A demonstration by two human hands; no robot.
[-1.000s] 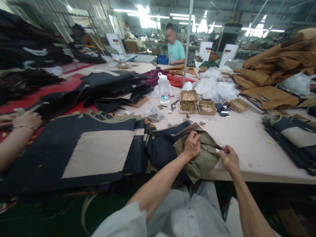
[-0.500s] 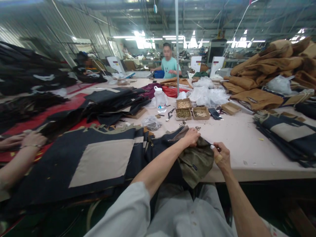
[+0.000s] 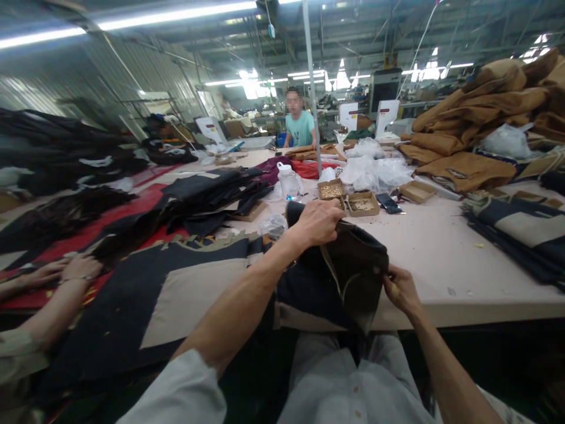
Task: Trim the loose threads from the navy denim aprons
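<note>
A dark navy garment piece with an olive lining (image 3: pixel 357 259) hangs between my hands over the table's front edge. My left hand (image 3: pixel 321 222) is closed on its upper edge, raised above the tabletop. At its right side my right hand (image 3: pixel 401 288) pinches the cloth, thumb and fingers together. Left of my hands lies a stack of navy panels (image 3: pixel 110 300) with a beige patch (image 3: pixel 194 294) on top. Small cardboard boxes of metal fittings (image 3: pixel 362 205) stand just beyond my left hand, which partly hides one of them.
A clear plastic jug (image 3: pixel 289 182) and white plastic bags (image 3: pixel 375 172) stand farther back near a metal pole (image 3: pixel 312 88). Brown garments (image 3: pixel 477 135) are heaped at right, above folded navy pieces (image 3: pixel 516 235). A co-worker's hands (image 3: pixel 75 271) work at left; another person (image 3: pixel 300 126) stands across.
My left hand has lifted the garment's edge up and leftward, so the cloth is raised and turned. My right hand stays at its right edge, slightly lower. The view has shifted a little.
</note>
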